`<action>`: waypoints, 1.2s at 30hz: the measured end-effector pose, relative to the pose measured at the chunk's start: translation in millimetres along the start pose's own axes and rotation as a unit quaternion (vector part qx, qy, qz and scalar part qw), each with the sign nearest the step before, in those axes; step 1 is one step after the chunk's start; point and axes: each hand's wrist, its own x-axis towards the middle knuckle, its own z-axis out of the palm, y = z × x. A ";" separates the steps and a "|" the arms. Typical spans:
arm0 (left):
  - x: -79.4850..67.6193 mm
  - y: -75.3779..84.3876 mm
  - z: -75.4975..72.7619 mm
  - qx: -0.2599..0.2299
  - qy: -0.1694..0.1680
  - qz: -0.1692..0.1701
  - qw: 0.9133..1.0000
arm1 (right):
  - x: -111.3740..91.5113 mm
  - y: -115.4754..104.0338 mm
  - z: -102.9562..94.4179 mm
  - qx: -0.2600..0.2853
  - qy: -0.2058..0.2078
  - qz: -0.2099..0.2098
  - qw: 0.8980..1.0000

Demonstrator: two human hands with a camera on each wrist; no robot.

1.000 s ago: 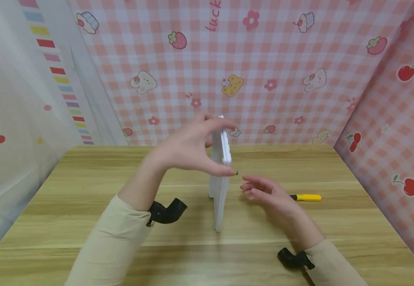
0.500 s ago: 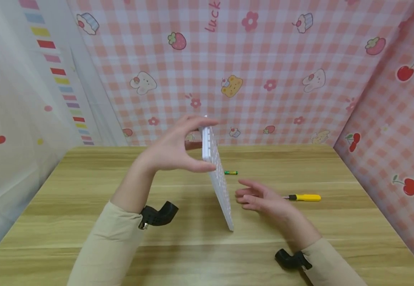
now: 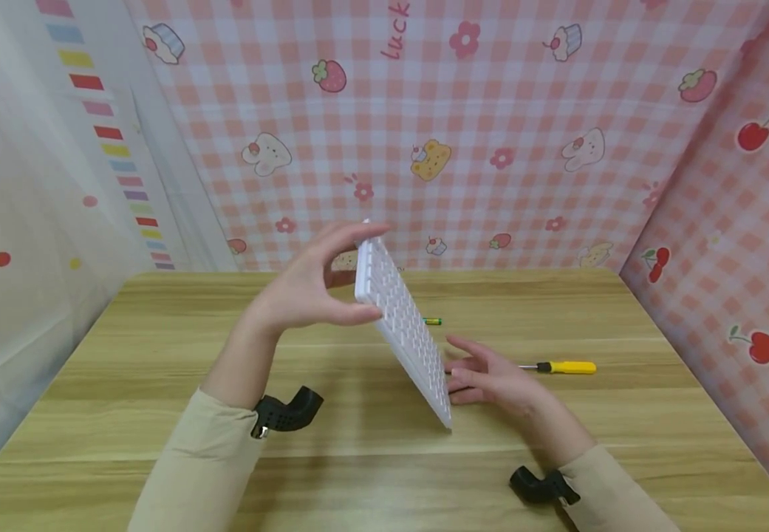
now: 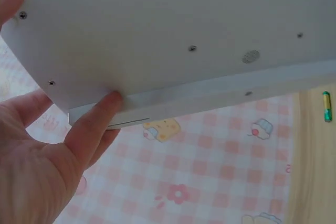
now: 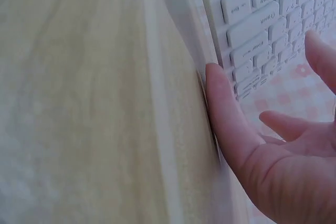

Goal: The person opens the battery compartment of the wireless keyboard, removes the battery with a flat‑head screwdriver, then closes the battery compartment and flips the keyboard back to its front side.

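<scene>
A white keyboard stands tilted above the table, its far end high and its near lower end slanting down to the right. My left hand grips the raised end between thumb and fingers. In the left wrist view the keyboard's underside shows small screws and a ridge, with my left fingers along it. Beside the lowered end is my right hand, fingers loosely bent. The right wrist view has the keys close to those fingers; whether they touch, I cannot tell.
Behind the keyboard lies a green and yellow battery, partly hidden. A screwdriver with a yellow handle rests on the wooden table, its shaft partly behind my right hand. A checked pink cloth hangs behind the table.
The keyboard has gone from nearly edge-on to leaning right with its keys showing. My left hand has moved left with its end, and the lower end has swung right toward my right hand.
</scene>
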 end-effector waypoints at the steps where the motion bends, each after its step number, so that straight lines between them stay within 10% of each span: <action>1: -1.6 -1.5 -0.6 -0.005 0.003 -0.001 1.000 | -0.4 0.0 -0.3 -0.001 0.006 0.000 1.000; 20: -37.2 -32.3 -4.9 -0.028 0.020 0.043 0.998 | -9.0 -4.8 -2.4 -0.044 0.182 0.027 0.982; 36: -72.3 -57.3 -8.1 -0.002 0.025 0.000 1.000 | -19.7 -11.8 -9.1 -0.107 0.242 0.030 0.964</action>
